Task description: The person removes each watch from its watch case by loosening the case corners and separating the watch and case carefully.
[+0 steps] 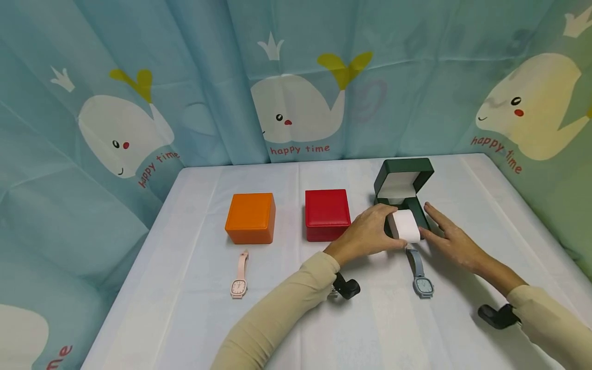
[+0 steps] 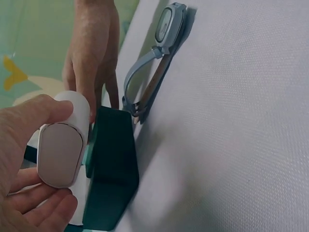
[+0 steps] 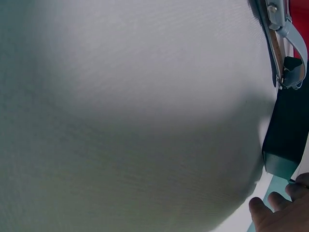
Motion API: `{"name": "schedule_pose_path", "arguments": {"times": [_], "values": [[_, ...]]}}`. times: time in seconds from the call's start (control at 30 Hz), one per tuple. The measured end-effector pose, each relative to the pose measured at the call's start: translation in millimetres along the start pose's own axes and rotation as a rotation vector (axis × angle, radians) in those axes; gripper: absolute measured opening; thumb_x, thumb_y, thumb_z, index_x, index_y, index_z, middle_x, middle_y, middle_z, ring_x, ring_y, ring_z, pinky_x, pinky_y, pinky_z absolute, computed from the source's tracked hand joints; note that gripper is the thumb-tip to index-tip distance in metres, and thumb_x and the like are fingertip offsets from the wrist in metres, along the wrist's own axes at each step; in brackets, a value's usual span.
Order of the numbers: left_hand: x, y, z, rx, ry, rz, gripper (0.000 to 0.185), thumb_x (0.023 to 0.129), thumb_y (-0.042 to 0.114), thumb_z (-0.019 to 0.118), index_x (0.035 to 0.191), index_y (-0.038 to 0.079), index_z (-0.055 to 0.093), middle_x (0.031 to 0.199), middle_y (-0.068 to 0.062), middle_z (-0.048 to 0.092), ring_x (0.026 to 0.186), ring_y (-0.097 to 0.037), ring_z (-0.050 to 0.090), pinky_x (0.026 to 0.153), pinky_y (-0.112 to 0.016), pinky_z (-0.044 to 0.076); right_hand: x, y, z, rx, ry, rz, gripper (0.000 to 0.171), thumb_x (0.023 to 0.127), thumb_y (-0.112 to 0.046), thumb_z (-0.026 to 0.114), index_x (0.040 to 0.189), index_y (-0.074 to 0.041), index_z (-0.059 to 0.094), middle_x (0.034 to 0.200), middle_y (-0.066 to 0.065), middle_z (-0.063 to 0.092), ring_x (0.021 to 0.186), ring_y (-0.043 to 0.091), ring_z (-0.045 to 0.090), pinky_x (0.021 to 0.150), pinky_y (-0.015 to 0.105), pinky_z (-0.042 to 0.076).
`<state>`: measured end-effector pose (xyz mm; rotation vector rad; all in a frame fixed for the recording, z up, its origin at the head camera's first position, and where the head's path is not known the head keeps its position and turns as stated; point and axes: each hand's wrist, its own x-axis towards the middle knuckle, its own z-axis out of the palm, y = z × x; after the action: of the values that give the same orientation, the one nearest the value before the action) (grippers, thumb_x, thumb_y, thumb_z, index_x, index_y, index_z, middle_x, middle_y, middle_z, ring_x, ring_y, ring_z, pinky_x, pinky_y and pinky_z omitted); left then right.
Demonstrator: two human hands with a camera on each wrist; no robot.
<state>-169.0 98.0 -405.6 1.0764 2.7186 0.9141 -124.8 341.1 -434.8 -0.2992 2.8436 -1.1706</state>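
Held pinched in the left hand was a white cushion; at three o'clock, the right hand was spread against the green box.

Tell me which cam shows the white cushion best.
Left wrist. The white cushion fills the near frame, its oval end face clear, gripped between the left hand's thumb and fingers beside the green box. Head view shows it small, partly covered by that hand. Right wrist shows no cushion, only the box edge and the right hand's fingertips.
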Motion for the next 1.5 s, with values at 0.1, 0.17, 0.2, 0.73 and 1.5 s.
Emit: {"name": "schedule_pose_path", "arguments": {"times": [0.1, 0.17, 0.2, 0.73, 1.5], "values": [[2.5, -0.5, 1.7, 0.000, -0.008, -0.009, 0.075, 0.088, 0.043, 0.079, 0.148, 0.008, 0.051, 0.147, -0.002, 0.051, 0.133, -0.011, 0.046, 0.108, -0.022, 0.035, 0.6, 0.7, 1.1, 0.006, -0.013, 0.015, 0.078, 0.107, -0.032, 0.055, 0.161, 0.001, 0.010, 0.164, 0.030, 0.006, 0.147, 0.055, 0.007, 0.110, 0.072, 0.012], [4.2, -0.8, 2.9, -0.001, -0.011, -0.013, 0.075, 0.090, 0.041, 0.077, 0.150, 0.008, 0.048, 0.150, -0.003, 0.049, 0.136, -0.012, 0.043, 0.110, -0.022, 0.033, 1.1, 1.0, 1.9, 0.012, -0.022, 0.018, 0.076, 0.107, -0.031, 0.054, 0.161, 0.001, 0.010, 0.164, 0.031, 0.007, 0.147, 0.055, 0.007, 0.111, 0.070, 0.013], [4.9, -0.9, 3.4, -0.006, -0.010, -0.015, 0.075, 0.091, 0.040, 0.077, 0.151, 0.008, 0.047, 0.151, -0.003, 0.048, 0.138, -0.012, 0.042, 0.111, -0.022, 0.031, 1.4, 1.1, 2.4, 0.017, -0.028, 0.019, 0.076, 0.108, -0.030, 0.053, 0.161, 0.002, 0.010, 0.163, 0.031, 0.007, 0.146, 0.055, 0.007, 0.112, 0.070, 0.012], [17.8, -4.0, 11.1, -0.056, -0.031, -0.066, 0.077, 0.097, 0.038, 0.072, 0.158, 0.008, 0.035, 0.159, -0.001, 0.039, 0.142, -0.009, 0.037, 0.113, -0.022, 0.027, 3.4, -1.0, 1.6, 0.016, -0.077, 0.105, 0.075, 0.109, -0.035, 0.050, 0.160, 0.003, 0.010, 0.158, 0.040, 0.011, 0.142, 0.061, 0.014, 0.108, 0.073, 0.018], [35.8, -8.0, 17.5, 0.021, -0.079, -0.082, 0.074, 0.097, 0.036, 0.071, 0.158, 0.012, 0.037, 0.158, 0.004, 0.040, 0.139, -0.011, 0.039, 0.112, -0.022, 0.029, 4.0, 1.3, 3.9, 0.045, -0.092, 0.096, 0.076, 0.109, -0.032, 0.050, 0.160, 0.004, 0.005, 0.159, 0.039, 0.007, 0.143, 0.059, 0.011, 0.110, 0.070, 0.017]]}}
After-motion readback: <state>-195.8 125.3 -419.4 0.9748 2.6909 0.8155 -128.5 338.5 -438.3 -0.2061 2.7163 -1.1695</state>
